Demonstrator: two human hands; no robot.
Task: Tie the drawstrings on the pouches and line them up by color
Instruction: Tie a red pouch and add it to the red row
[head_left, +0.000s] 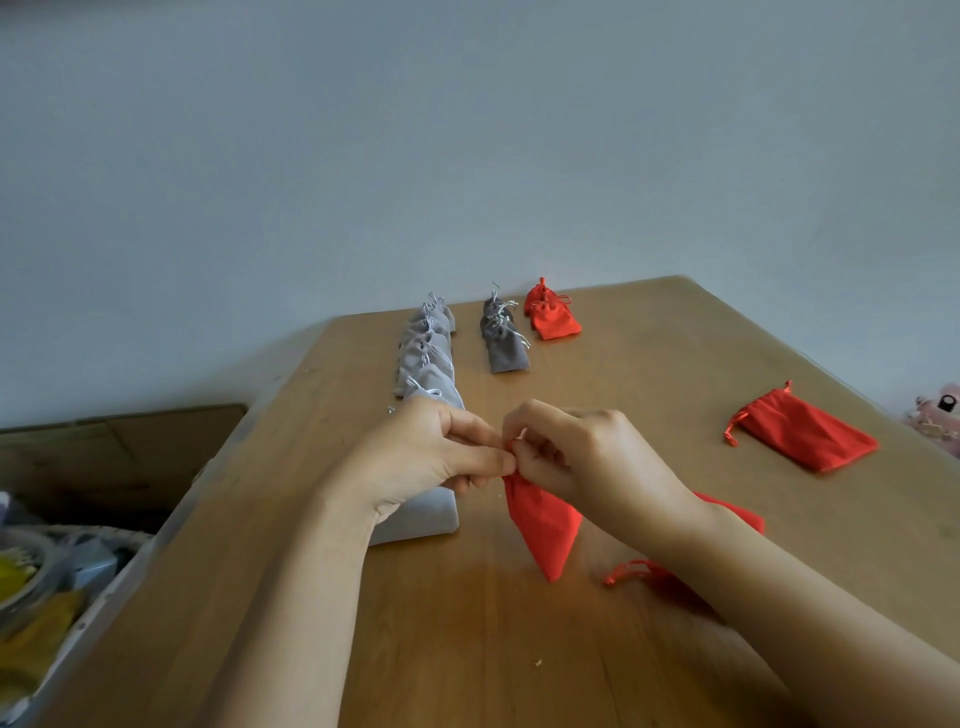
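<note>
Yr left hand (441, 452) & right hand (587, 457) pinch the red pouch (540, 525) at its strings, prob mid-tie; light-grey row (428, 348) & dark-grey row (501, 338) look done, loose red pouches (805, 436) remain.

Likely home room: wooden table (649, 389) against plain wall (467, 130), plush toy (939, 413), cluttered storage box (52, 587) beside.

Wooden table (649, 374): light grey pouches (426, 358), dark grey pouches (506, 351), red pouches (553, 319).
</note>
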